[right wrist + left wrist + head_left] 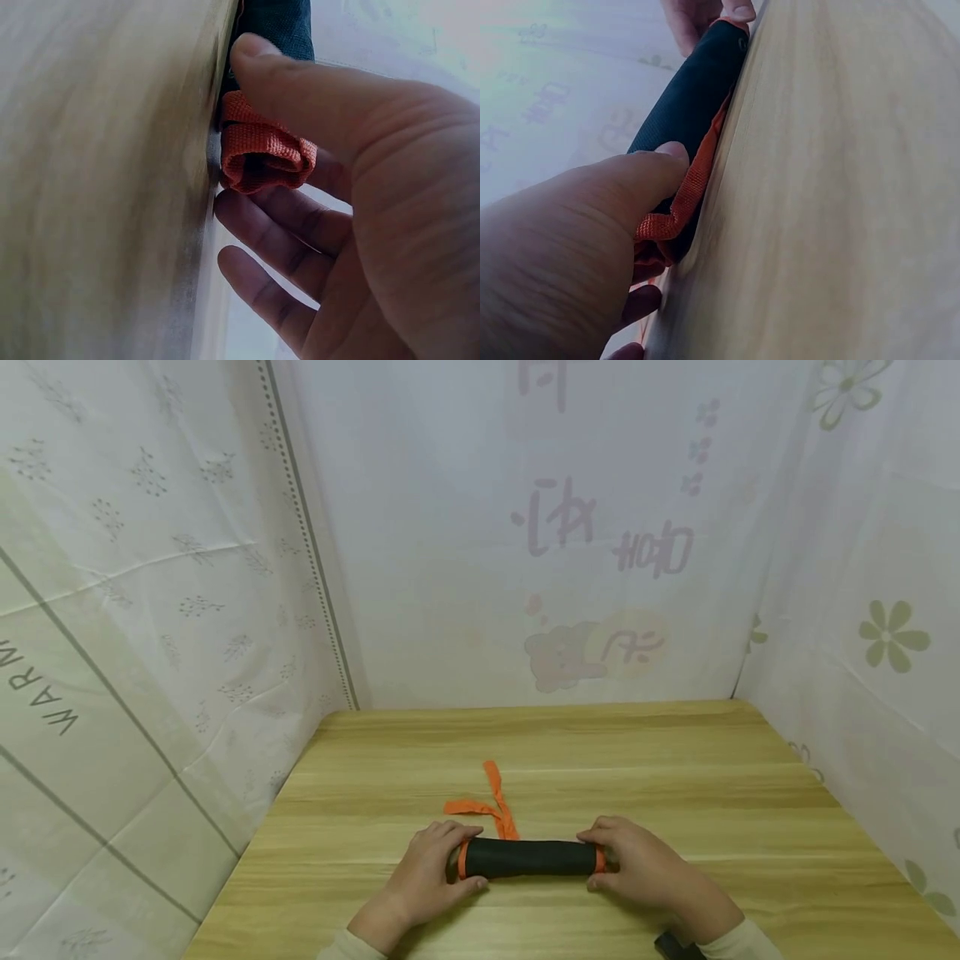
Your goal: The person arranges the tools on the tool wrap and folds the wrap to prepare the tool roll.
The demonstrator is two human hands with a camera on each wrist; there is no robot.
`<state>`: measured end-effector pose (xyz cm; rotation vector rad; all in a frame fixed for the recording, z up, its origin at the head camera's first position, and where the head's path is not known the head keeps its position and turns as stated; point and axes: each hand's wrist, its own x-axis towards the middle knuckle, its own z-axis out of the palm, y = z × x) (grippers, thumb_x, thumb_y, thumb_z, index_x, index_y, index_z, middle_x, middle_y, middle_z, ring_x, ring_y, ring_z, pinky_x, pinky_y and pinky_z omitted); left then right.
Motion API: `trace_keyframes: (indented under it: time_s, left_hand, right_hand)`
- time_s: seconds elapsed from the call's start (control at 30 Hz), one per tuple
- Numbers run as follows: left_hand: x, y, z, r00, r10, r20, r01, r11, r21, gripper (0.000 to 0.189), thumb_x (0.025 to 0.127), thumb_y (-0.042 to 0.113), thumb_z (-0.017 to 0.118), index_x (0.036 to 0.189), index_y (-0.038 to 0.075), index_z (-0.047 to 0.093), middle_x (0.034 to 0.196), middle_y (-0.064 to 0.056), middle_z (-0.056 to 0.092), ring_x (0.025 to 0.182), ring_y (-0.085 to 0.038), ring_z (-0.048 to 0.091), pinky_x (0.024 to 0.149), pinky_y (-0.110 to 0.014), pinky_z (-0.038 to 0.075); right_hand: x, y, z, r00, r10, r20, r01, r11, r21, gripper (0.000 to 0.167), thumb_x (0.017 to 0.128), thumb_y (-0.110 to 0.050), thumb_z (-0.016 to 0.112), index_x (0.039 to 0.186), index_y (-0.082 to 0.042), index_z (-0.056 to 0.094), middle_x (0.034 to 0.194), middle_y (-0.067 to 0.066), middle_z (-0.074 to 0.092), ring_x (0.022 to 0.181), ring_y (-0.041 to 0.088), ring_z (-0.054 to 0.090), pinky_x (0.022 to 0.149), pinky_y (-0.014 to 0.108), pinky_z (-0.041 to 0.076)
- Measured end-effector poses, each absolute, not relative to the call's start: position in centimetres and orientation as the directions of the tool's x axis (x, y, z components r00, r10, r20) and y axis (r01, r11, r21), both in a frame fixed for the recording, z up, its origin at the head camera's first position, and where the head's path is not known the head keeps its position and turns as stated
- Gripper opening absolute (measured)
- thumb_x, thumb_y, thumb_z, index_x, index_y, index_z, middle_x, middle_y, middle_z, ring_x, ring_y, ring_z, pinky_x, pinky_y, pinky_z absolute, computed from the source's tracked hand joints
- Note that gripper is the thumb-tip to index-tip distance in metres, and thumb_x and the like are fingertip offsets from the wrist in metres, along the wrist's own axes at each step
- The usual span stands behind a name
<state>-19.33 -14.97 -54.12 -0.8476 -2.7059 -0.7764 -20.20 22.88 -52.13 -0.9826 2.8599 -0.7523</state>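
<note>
A dark rolled-up cloth [531, 857] with orange edging lies crosswise on the wooden table. Two orange ties [497, 797] stretch from its far side over the tabletop. My left hand [431, 872] grips the roll's left end, thumb on the near side and fingers on the far side. At the other end, my right hand [637, 864] holds the roll between thumb and fingers. In the right wrist view, the orange edging [266, 150] shows coiled layers at that end. An orange strip [697, 172] runs along the roll beside my left thumb in the left wrist view.
The wood-grain table [600, 760] is bordered by pale printed curtains [450, 527] at the back and both sides. A small black object [675, 946] sits beside my right sleeve at the near edge of the view; its kind is unclear.
</note>
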Motion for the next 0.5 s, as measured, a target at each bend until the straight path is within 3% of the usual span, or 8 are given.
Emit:
trace_keyframes:
  time_s: [0.23, 0.37, 0.5]
  left_hand:
    - [-19.3, -15.0, -53.9, -0.836, 0.468, 0.285, 0.548, 0.689, 0.475, 0.071, 0.09, 0.06, 0.077, 0.146, 0.02, 0.06, 0.135, 0.008, 0.062, 0.123, -0.016, 0.056, 0.102, -0.056, 0.044]
    - [-19.3, -15.4, -53.4, -0.844, 0.475, 0.248, 0.53, 0.668, 0.522, 0.069, 0.097, 0.06, 0.068, 0.151, 0.02, 0.054, 0.142, 0.007, 0.058, 0.129, -0.02, 0.055, 0.105, -0.06, 0.044]
    - [-19.8, -16.1, -52.7, -0.84, 0.474, 0.264, 0.539, 0.674, 0.505, 0.066, 0.099, 0.053, 0.069, 0.153, 0.02, 0.052, 0.148, 0.005, 0.055, 0.136, -0.026, 0.052, 0.108, -0.061, 0.042]
  right_hand:
    - [-20.3, 23.3, -52.4, -0.805, -0.583, 0.108, -0.553, 0.673, -0.491, 0.073, 0.088, -0.054, 0.082, 0.145, -0.014, 0.062, 0.125, -0.013, 0.062, 0.111, 0.006, 0.059, 0.094, 0.043, 0.054]
    - [-20.1, 23.6, -51.8, -0.819, -0.566, 0.095, -0.522, 0.665, -0.534, 0.072, 0.092, -0.056, 0.076, 0.147, -0.013, 0.06, 0.131, -0.006, 0.061, 0.119, 0.016, 0.06, 0.096, 0.049, 0.053]
    - [-20.2, 24.0, -50.9, -0.843, -0.525, 0.115, -0.489, 0.661, -0.57, 0.066, 0.094, -0.053, 0.074, 0.147, -0.015, 0.06, 0.138, -0.002, 0.057, 0.126, 0.028, 0.059, 0.097, 0.056, 0.052]
